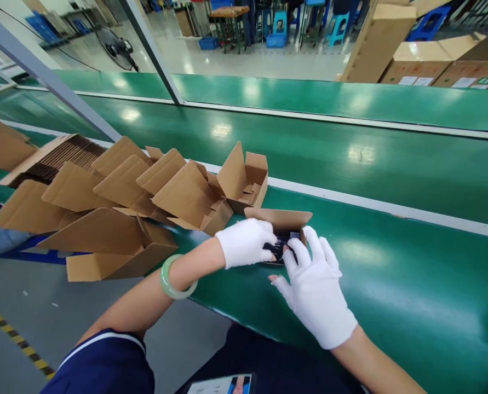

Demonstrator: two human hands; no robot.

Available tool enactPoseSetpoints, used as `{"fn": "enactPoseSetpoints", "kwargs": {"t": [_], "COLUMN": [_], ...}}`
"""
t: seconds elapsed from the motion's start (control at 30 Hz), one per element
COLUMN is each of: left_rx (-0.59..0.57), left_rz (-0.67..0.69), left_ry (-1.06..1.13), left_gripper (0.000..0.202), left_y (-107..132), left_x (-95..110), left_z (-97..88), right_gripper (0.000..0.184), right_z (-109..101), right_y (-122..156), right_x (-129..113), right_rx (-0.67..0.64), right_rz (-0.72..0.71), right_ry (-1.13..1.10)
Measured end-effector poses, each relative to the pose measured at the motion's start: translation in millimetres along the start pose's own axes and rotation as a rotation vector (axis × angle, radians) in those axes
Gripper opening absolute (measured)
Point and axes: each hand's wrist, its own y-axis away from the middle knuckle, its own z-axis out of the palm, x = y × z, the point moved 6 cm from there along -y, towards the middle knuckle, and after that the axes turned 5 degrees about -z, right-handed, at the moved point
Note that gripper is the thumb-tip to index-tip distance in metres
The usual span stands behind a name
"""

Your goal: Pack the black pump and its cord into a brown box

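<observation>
1. Right hand (317, 293), white-gloved, lies nearest on the green table (391, 284), fingers spread loosely, fingertips touching the dark item (280, 249).
2. Left hand (246, 242) curls narrowly over that item's left side.
3. The item sits inside the small open box (282, 220), right of the row of open cartons (145, 197).

Two gloved hands, left hand (246, 242) and right hand (315, 290), one jade bangle (173, 279), one floor fan (114, 46).

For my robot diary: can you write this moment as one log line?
left hand: on dark item | right hand: on same item | item: in open small box | green belt
</observation>
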Motion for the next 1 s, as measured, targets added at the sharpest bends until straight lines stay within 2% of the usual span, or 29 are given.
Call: {"fn": "enactPoseSetpoints", "kwargs": {"t": [0.13,0.2,0.27,0.37,0.53,0.67,0.77,0.83,0.9,0.97,1.0], "left_rx": [0.017,0.037,0.028,0.013,0.129,0.104,0.099,0.094,0.061,0.028,0.02], "left_rz": [-0.148,-0.153,-0.138,-0.114,-0.014,0.058,0.005,-0.058,-0.092,-0.092,-0.088], "left_ry": [-0.183,-0.183,-0.158,-0.115,0.094,0.189,0.143,0.067,-0.022,-0.094,-0.109], "left_gripper": [0.025,0.029,0.031,0.032,0.024,0.037,0.03,0.022,0.018,0.018,0.019], "left_y": [-1.0,-2.5,-3.5,-3.0,3.3,4.9,0.2,-4.1,-8.2,-11.2,-12.2], "left_x": [10.4,15.2,15.7,10.5,4.3,3.0,1.0,1.1,3.7,7.2,8.6], "left_z": [15.1,18.1,20.1,22.1,14.7,14.1,16.7,18.8,21.2,22.9,23.3], "right_gripper": [0.026,0.021,0.019,0.019,0.028,0.037,0.039,0.034,0.037,0.044,0.045], "right_z": [-0.2,-7.1,-11.8,-9.0,-4.6,-3.3,1.6,4.3,5.1,13.3,21.9], "right_y": [12.4,20.1,25.0,25.4,19.3,11.5,14.5,23.4,34.9,43.8,44.6], "right_x": [5.3,10.9,14.7,12.2,2.1,-5.9,-6.3,-1.9,13.8,38.8,49.1], "right_rx": [0.092,0.201,0.25,0.165,0.038,-0.022,-0.002,0.092,0.271,0.406,0.413], "right_rz": [-0.071,-0.054,0.0,0.032,0.008,-0.033,-0.05,-0.063,0.038,0.296,0.427], "right_ry": [-0.091,-0.089,-0.038,0.021,0.025,0.027,-0.031,-0.162,-0.34,-0.517,-0.611]}}
